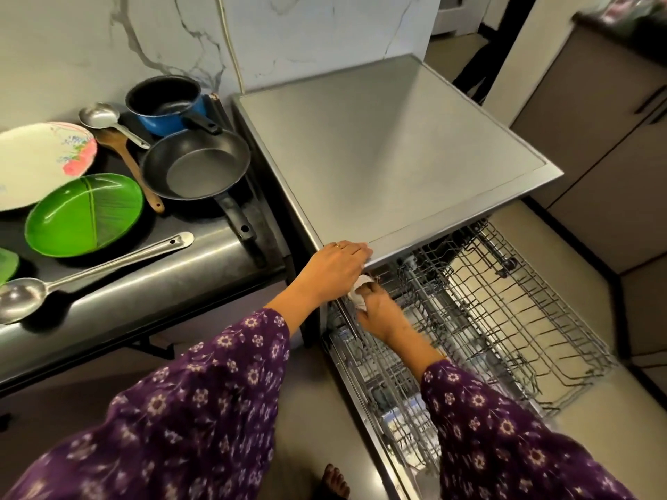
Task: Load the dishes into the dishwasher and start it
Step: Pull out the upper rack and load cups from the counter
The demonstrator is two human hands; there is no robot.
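**Hands.** The right hand (379, 312) is curled round a small white object (361, 288), at the dishwasher's (379, 138) front left corner, just under its top edge. What the object is cannot be told. The left hand (337, 265) rests on that top edge directly above, fingers laid fairly straight, holding nothing.

**Dishwasher.** It is open, and a wire rack (523, 319) drawn out in front of it appears empty.

**Dishes.** All lie on the counter (162, 283) to the dishwasher's left, which puts them on the left hand's side, so that hand is the nearer.
- Closest is a dark frying pan (195, 167), its handle running along the dishwasher's flank toward the person.
- Behind it is a blue saucepan (166, 102).
- Further left are a green leaf-pattern plate (83, 214) and a white floral plate (36, 164).
- A long steel spoon (90, 268) lies handle-end toward the dishwasher, bowl away.

**Judgement.** Loading has barely begun. The next pickup calls for a leftward reach, and the pan handle offers the readiest grip.
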